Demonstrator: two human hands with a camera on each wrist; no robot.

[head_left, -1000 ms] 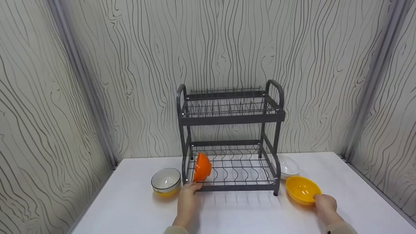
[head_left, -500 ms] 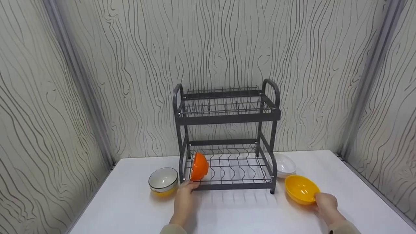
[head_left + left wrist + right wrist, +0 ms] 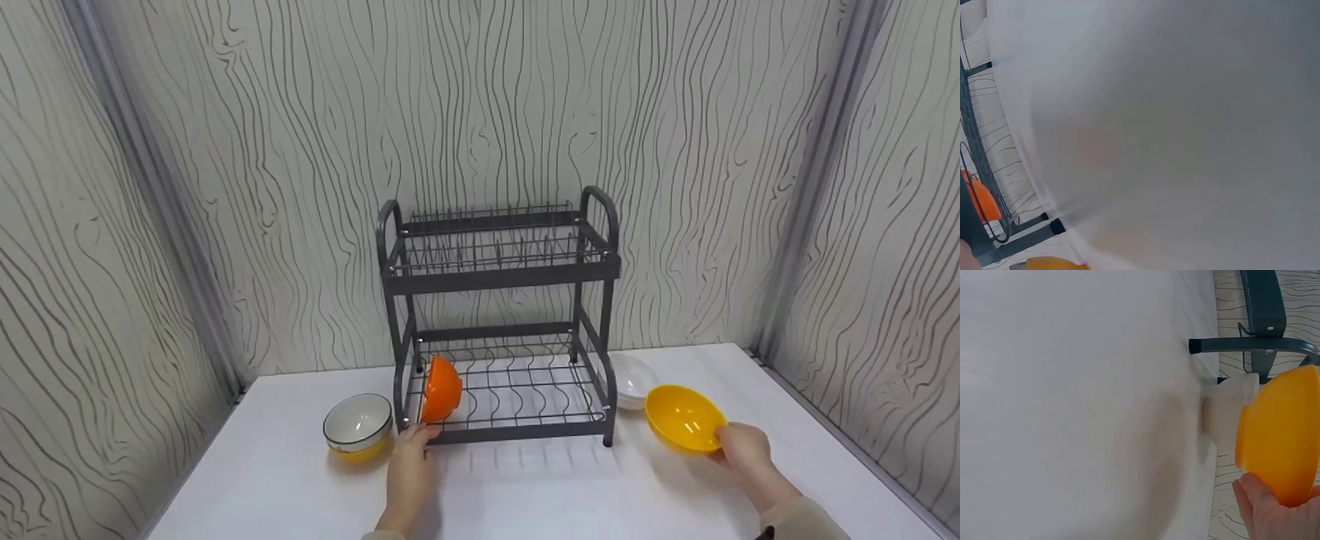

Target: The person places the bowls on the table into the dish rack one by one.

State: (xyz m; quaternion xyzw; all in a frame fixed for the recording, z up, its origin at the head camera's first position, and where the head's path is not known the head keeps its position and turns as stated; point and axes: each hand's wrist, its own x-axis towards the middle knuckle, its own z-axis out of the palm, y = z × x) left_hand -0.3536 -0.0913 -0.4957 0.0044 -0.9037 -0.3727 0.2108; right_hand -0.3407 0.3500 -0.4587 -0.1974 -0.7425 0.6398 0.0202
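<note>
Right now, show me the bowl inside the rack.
The orange bowl, tipped on edge at the left end of the rack. The white bowl, dark-rimmed bowl with yellow beneath, and yellow bowl in the right hand are outside.

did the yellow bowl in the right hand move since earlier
Yes: in the head view, the yellow bowl in the right hand has risen and shifted slightly right against the near right foot of the rack.

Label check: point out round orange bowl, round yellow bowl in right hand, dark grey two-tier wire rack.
Round orange bowl (image 3: 445, 391): head view, outer wall.
Round yellow bowl (image 3: 1282, 436): right wrist view, outer wall.
Dark grey two-tier wire rack (image 3: 501, 277): head view, upper front bar.
</note>
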